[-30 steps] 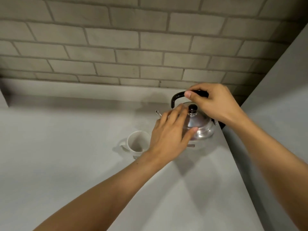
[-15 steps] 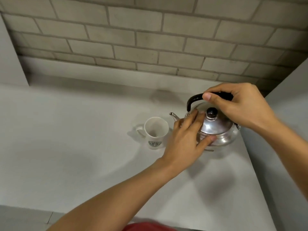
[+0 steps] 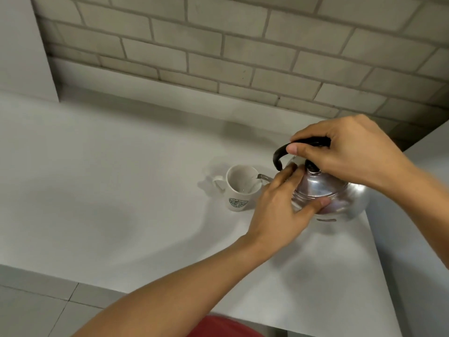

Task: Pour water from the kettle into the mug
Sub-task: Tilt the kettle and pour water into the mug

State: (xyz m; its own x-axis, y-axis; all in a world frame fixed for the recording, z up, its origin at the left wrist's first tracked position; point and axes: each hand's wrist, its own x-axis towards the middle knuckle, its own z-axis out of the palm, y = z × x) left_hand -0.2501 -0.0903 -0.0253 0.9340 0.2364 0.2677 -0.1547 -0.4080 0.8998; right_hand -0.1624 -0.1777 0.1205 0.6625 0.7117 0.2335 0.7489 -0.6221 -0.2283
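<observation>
Kettle [image 3: 325, 190] now tipped toward the mug [image 3: 240, 188], spout [image 3: 263, 177] reaching over the mug's rim; half a second ago the spout stood short of it and the body sat more level. A thin stream seems to run from the spout into the mug, though it is faint. Judgement: pouring has just begun; mug looks nearly empty.

Right hand [image 3: 349, 152] above the kettle, fingers [image 3: 295, 149] closed round the black handle [image 3: 281, 154], wrist angled down and left. Left hand [image 3: 281, 210] pressed against the kettle's near side, fingers spread over the dome, thumb along the lower body, steadying rather than gripping. Mug stands upright on the tabletop [image 3: 121, 190], just left of the kettle, its own handle pointing away.
</observation>
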